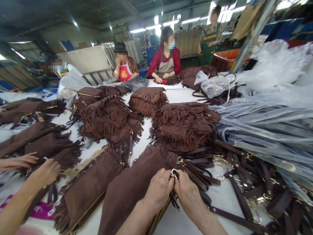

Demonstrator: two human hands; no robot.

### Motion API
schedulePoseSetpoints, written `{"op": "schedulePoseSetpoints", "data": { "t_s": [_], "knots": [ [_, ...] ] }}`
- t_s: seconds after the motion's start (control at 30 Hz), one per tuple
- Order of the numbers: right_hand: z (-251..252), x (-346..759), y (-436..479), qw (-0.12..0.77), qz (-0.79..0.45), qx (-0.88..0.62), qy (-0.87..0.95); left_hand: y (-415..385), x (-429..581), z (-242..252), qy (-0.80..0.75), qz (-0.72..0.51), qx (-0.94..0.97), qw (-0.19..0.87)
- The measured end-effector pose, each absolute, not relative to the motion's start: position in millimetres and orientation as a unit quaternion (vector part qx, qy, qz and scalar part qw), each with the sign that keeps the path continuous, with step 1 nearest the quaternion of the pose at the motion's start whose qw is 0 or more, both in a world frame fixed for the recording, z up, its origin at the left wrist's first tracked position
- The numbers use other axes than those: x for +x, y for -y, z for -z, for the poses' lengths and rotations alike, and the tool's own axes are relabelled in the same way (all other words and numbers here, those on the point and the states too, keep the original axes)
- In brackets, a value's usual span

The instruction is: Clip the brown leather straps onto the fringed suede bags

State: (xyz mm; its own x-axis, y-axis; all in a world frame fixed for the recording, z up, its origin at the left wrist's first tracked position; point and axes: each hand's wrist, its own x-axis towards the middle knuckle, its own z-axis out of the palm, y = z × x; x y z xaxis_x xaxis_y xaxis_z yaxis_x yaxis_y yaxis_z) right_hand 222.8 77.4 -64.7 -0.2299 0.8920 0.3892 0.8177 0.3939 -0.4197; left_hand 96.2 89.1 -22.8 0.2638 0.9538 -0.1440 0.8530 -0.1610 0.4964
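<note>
A brown suede fringed bag (pixel 132 189) lies flat on the white table (pixel 220 195) right in front of me. My left hand (pixel 158 189) pinches the bag's top right corner by its metal ring. My right hand (pixel 188 194) presses against the left one and grips a small silver clasp (pixel 174 173) at the end of a brown strap (pixel 234 219). That strap trails away to the right along the table. Both hands meet at the bag's corner.
Piles of brown fringed bags (pixel 181 125) cover the table's middle and left. Loose brown straps (pixel 246 176) and clear plastic sleeves (pixel 269 130) fill the right. A co-worker's two hands (pixel 36 169) handle bags at the left. Other people sit and stand at the far end.
</note>
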Motion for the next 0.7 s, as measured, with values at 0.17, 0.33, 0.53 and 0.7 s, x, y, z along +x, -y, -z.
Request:
{"op": "schedulePoseSetpoints", "data": {
  "t_s": [0.17, 0.33, 0.53, 0.7],
  "knots": [
    [71.3, 222.3, -77.3, 0.299, -0.031, -0.546, 0.782, -88.7, 97.1, 26.9, -0.605, -0.110, 0.746, 0.257],
    [79.3, 215.3, -77.3, 0.313, 0.006, -0.576, 0.756, -90.4, 97.7, 31.3, -0.605, -0.124, 0.738, 0.273],
    [76.4, 207.0, -73.6, 0.294, 0.031, -0.608, 0.737, -90.5, 96.5, 32.8, -0.614, -0.149, 0.720, 0.289],
    [75.3, 213.9, -63.0, 0.290, 0.046, -0.590, 0.752, -91.8, 98.1, 30.9, -0.603, -0.156, 0.728, 0.285]
  ]
}}
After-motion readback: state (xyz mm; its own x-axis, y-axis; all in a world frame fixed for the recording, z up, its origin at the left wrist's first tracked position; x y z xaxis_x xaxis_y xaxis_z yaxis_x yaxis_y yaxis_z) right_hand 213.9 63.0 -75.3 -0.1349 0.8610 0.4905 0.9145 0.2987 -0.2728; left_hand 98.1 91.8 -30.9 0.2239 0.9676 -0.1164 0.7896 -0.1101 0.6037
